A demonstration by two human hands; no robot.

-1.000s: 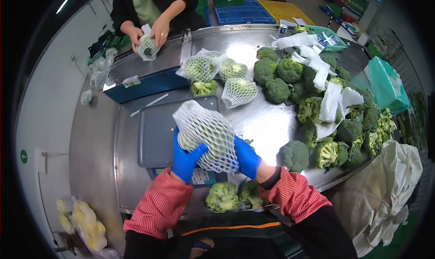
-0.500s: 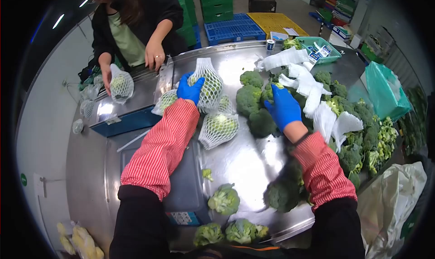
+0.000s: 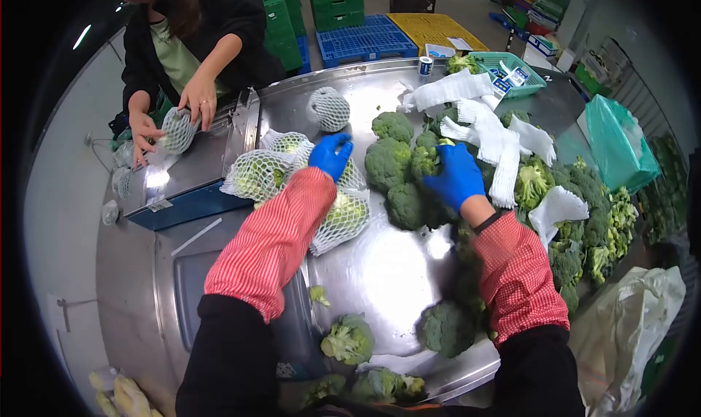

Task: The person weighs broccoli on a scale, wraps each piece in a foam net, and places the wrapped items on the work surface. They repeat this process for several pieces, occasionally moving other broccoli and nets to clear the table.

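Blue-gloved left hand (image 3: 330, 154), fingers loosely spread, on white foam-mesh-sleeved broccoli (image 3: 266, 174) left of knobbly green broccoli heap (image 3: 398, 165) — right hand (image 3: 456, 174) curled onto heap, grip unclear.

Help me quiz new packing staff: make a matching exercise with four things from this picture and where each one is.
1 left hand
2 right hand
3 teal basket
4 lone netted head

A on bare broccoli heads
B far corner of the table
C over the netted broccoli pile
D lying apart, beyond the left hand

Pairs: 1-C, 2-A, 3-B, 4-D
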